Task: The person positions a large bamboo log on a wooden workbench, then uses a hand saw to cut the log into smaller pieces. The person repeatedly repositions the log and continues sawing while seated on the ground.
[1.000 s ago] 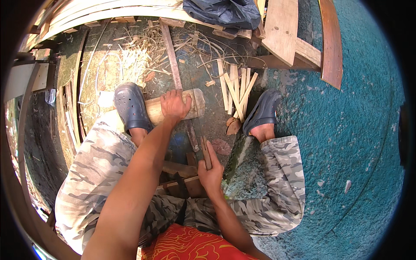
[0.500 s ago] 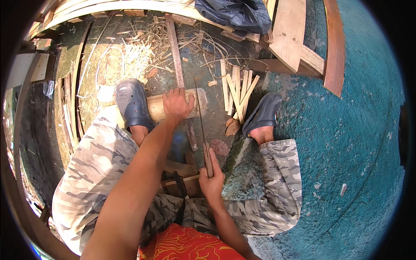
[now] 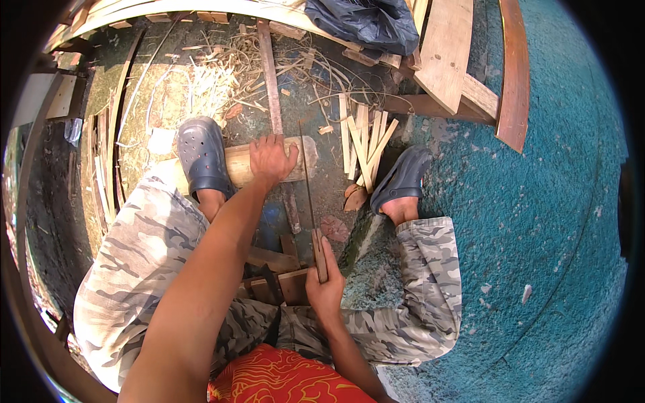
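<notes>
A pale, rounded length of wood (image 3: 238,164) lies crosswise on the ground between my feet. My left hand (image 3: 271,158) grips it from above near its right end, fingers over the far side and thumb toward the blade. My left foot, in a dark clog (image 3: 202,156), presses on the wood's left part. In my right hand (image 3: 325,285) is a handsaw (image 3: 320,258), held by its wooden handle. Its long thin blade points away from me and crosses the wood just right of my left thumb. How deep the blade sits in the wood I cannot tell.
Thin wooden strips (image 3: 363,144) lie in a bundle near my right clog (image 3: 403,178). Shavings (image 3: 213,84) and fibres litter the far ground. Boards (image 3: 443,57) and a dark plastic bag (image 3: 363,23) are at the back. A rough turquoise surface (image 3: 537,221) spreads on the right.
The saw and my right hand have come slightly toward me. My left hand stays on the wood, and the view has shifted a little.
</notes>
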Demonstrator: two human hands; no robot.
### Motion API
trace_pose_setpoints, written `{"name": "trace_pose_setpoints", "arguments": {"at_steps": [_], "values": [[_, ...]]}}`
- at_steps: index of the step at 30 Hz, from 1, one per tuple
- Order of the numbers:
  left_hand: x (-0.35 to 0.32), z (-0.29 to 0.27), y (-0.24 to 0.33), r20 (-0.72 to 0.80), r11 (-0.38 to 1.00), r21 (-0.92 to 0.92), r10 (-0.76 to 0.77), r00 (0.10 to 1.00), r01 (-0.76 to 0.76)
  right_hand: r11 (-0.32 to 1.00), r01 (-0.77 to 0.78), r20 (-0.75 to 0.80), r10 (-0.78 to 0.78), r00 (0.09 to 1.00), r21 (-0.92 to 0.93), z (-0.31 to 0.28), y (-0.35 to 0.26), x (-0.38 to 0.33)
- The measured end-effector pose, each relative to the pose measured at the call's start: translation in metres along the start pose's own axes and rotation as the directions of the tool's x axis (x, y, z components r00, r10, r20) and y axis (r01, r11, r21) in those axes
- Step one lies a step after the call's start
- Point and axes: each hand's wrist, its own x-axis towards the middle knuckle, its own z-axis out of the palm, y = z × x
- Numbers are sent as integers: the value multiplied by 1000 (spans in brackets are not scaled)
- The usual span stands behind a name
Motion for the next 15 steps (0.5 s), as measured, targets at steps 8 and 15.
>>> {"name": "trace_pose_setpoints", "arguments": {"at_steps": [8, 15], "values": [[4, 1, 0, -58, 999, 18, 29, 998, -28, 995, 104, 13, -104, 994, -2, 50, -16, 139], [0, 10, -4, -50, 1000, -3, 8, 999, -8, 989, 144, -14, -143, 990, 32, 0, -3, 6]]}}
